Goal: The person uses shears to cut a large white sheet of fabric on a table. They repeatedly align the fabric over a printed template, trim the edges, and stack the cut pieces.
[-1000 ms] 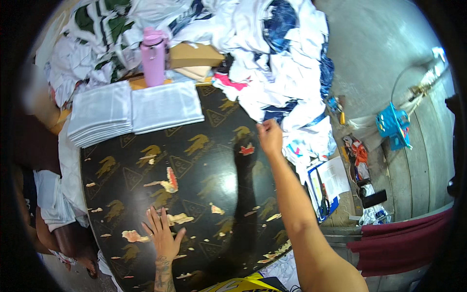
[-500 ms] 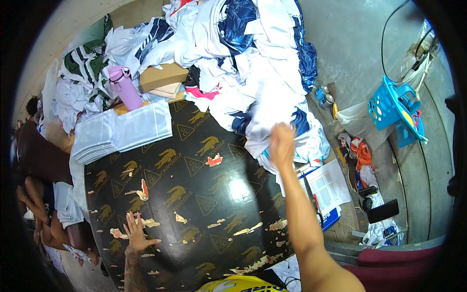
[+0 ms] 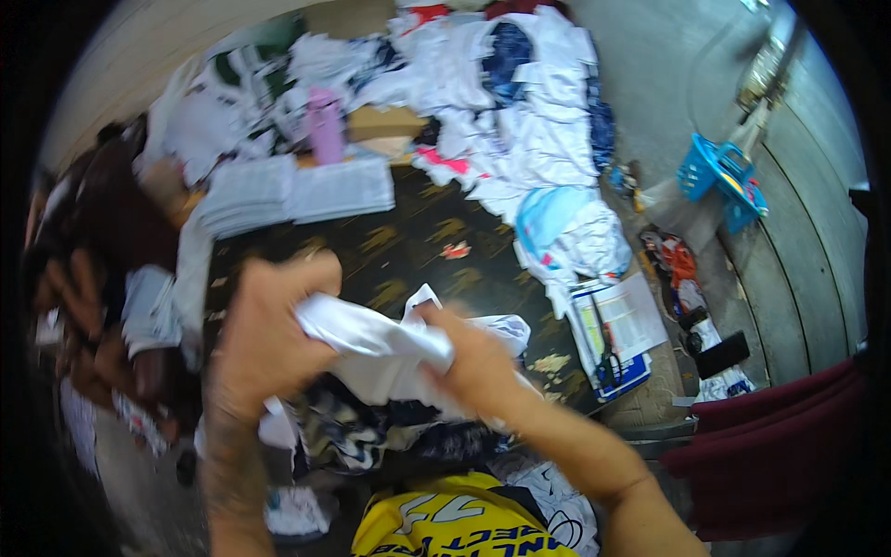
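A white garment with a dark patterned part (image 3: 371, 336) hangs over the near side of the black table (image 3: 445, 237). My left hand (image 3: 274, 339) is closed on its upper edge at the left, blurred by motion. Gripping the same edge a little to the right is my right hand (image 3: 473, 367). Between them the white cloth is drawn into a band, and the dark camouflage-like fabric falls below toward my lap. Part of the garment is hidden behind my right hand and forearm.
White and navy garments (image 3: 520, 121) are heaped at the back. Folded white pieces (image 3: 339, 190) lie by a purple bottle (image 3: 325, 128) and a cardboard box (image 3: 382, 121). Scissors (image 3: 607, 364) rest on papers at the right; a blue basket (image 3: 701, 172) hangs beyond. Another person (image 3: 111, 213) sits at left.
My right hand has drawn a garment from the far heap toward me. The left hand has risen from the tabletop and now grips it too. The view has shifted.
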A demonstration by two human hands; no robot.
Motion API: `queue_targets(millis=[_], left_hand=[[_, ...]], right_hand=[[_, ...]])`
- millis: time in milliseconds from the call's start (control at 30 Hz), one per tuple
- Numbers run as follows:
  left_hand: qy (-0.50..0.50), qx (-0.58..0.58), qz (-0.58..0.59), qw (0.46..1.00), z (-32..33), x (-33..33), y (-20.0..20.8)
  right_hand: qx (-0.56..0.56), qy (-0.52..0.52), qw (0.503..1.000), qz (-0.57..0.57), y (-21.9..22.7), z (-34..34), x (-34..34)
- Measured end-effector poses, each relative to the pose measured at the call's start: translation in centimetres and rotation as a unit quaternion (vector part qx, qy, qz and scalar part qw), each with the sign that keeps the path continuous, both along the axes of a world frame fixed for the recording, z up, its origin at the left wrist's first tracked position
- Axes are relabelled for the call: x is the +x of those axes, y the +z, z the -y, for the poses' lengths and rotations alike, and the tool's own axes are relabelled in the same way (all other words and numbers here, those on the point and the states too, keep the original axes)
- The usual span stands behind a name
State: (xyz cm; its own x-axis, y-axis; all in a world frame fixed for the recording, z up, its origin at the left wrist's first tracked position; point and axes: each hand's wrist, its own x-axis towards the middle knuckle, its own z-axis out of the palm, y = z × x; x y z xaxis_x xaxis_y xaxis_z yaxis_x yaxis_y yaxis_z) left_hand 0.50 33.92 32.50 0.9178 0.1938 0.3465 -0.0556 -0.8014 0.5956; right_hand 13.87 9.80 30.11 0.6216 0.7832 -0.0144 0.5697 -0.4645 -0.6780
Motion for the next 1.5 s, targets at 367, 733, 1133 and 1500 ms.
queue_targets(millis=[367, 733, 1133, 1500], left_hand=[[0.623, 0.234, 0.154, 0.730, -30.5, -42.5, 10.6], [0.853, 0.208, -0.139, 0.458, 5.3, -84.8, -25.5], [0.543, -0.025, 0.030, 0.839, -15.8, -33.0, -36.8], [0.335, 0.129, -0.282, 0.890, -17.6, -25.5, -33.4]], right_hand=[[0.087, -0.089, 0.911, 0.393, 7.9, -3.6, 14.4], [-0.069, -0.007, 0.940, 0.334, 3.1, 18.5, 8.7], [0.072, 0.130, 0.936, 0.319, -13.4, -10.5, 9.8], [-0.261, 0.046, 0.964, -0.005, -25.9, 11.1, -14.0]])
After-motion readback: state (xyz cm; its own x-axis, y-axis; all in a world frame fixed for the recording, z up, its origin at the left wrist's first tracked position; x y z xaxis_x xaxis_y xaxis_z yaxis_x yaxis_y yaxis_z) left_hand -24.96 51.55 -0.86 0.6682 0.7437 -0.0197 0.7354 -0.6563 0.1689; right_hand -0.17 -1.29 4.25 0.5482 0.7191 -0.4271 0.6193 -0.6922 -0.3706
